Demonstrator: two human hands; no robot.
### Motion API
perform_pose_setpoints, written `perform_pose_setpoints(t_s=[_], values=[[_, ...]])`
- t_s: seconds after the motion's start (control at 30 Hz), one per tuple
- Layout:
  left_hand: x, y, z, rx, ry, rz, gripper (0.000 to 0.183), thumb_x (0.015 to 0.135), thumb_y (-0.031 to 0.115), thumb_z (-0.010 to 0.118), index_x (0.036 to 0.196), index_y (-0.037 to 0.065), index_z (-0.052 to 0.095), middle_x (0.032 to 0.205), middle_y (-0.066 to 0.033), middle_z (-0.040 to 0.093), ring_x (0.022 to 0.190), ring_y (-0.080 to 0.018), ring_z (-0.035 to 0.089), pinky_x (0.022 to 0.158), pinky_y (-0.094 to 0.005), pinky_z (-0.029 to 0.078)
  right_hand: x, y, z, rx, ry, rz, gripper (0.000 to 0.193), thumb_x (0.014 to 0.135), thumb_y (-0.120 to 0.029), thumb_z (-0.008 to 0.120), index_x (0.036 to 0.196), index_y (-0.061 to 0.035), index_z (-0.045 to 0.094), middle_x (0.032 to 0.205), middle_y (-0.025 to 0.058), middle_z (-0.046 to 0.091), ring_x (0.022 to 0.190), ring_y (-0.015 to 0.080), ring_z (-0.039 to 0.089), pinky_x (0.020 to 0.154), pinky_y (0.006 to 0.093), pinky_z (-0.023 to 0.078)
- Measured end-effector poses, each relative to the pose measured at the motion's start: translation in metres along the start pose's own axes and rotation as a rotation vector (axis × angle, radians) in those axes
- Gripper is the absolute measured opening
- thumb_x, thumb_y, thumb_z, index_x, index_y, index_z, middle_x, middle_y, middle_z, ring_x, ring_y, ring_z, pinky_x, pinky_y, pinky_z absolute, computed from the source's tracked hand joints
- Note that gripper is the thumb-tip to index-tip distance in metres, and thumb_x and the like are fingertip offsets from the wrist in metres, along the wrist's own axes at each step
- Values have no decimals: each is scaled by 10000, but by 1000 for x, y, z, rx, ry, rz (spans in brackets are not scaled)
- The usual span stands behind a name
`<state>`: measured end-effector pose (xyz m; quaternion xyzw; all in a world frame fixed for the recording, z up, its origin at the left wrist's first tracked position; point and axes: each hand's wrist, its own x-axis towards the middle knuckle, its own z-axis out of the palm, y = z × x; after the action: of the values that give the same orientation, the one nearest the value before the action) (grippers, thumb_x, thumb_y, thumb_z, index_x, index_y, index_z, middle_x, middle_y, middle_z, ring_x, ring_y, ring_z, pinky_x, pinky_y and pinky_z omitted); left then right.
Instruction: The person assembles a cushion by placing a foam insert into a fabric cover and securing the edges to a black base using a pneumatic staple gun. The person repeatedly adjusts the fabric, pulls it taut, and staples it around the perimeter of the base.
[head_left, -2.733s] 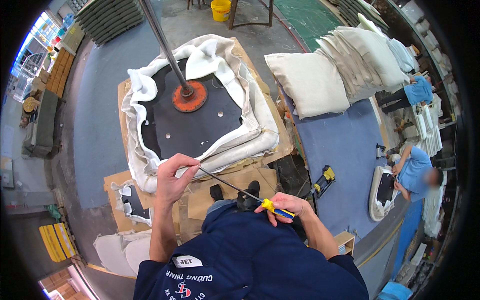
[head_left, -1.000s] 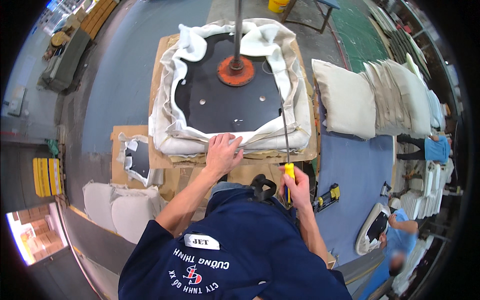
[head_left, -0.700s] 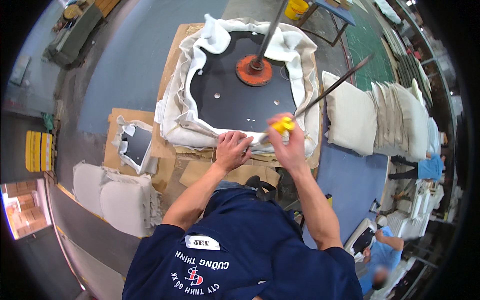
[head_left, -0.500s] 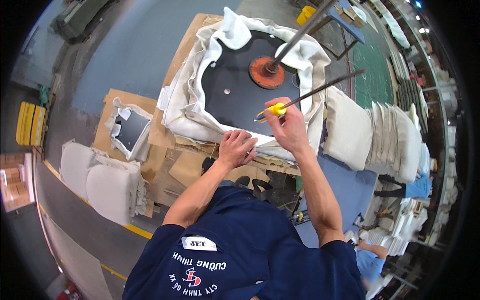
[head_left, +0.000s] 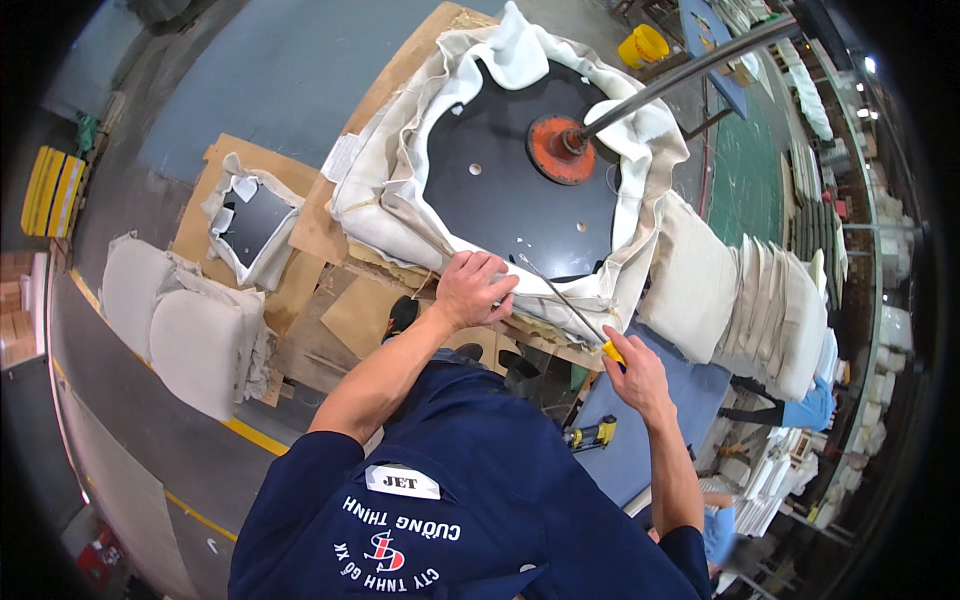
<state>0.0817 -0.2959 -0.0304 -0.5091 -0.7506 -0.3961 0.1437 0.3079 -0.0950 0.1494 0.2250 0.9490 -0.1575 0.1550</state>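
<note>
A fabric-covered seat cushion (head_left: 375,232) lies upside down in front of me, its black base board (head_left: 490,215) showing inside a gathered beige and white border. My left hand (head_left: 474,290) has its fingers curled over the near fabric edge. In my right hand (head_left: 640,378), at the near right corner, is a screwdriver (head_left: 566,302) with a yellow handle. Its long thin shaft runs up and left across the near fabric border, and the tip is at the board's edge, just right of my left hand.
An orange disc (head_left: 545,160) on a metal rod (head_left: 690,78) presses on the board. Left stand a smaller upturned cushion (head_left: 262,225) and stacked seats (head_left: 195,345). More cushions (head_left: 690,275) line the right, above a yellow-black tool, apparently a staple gun (head_left: 592,434). Another person (head_left: 808,405) is farther right.
My right hand has dropped down and right. The screwdriver has turned round: its shaft, formerly pointing up and right, now points at the cushion's near edge. My left hand stays on the fabric.
</note>
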Motion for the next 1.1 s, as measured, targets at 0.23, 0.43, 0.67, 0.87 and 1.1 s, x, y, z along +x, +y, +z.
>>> perform_pose_setpoints(t_s=[0.23,0.43,0.67,0.87,1.1], values=[[0,-6,-5,3,-29,24,225,738,278,727,951,206,729,978,24,629,955,-195,595,866,-380,424,1,-13,-4,-35,-41,60,474,921,-227,685,1388,-174,626,959,195,708,878,428,686,770,516,551],[-2,-11,-8,-15,-61,27,261,748,267,719,999,193,733,1001,21,646,968,-204,604,896,-395,419,-3,-19,-5,110,-11,60,466,920,-214,685,1377,-137,642,1087,226,732,978,438,693,845,496,554],[7,-1,-34,-728,118,-531,244,939,267,642,1024,50,714,969,-28,649,880,-176,593,834,-347,466,-31,-18,1,438,3,-69,512,899,-152,733,1401,-122,636,1070,207,730,989,383,700,902,419,543],[-16,3,-98,-1241,-213,-899,271,1059,229,584,1070,-5,719,790,-16,670,708,-76,583,654,-238,488,-34,-31,0,436,-95,-165,509,871,-94,756,1369,-69,653,1060,190,724,954,342,704,880,380,544],[-36,0,-131,-1317,-234,-1005,192,1037,173,645,1081,5,729,800,-23,686,705,-80,616,640,-231,511,-21,-44,-2,332,-169,-248,519,857,-108,767,1365,-97,660,1003,141,725,903,343,692,812,405,550]])
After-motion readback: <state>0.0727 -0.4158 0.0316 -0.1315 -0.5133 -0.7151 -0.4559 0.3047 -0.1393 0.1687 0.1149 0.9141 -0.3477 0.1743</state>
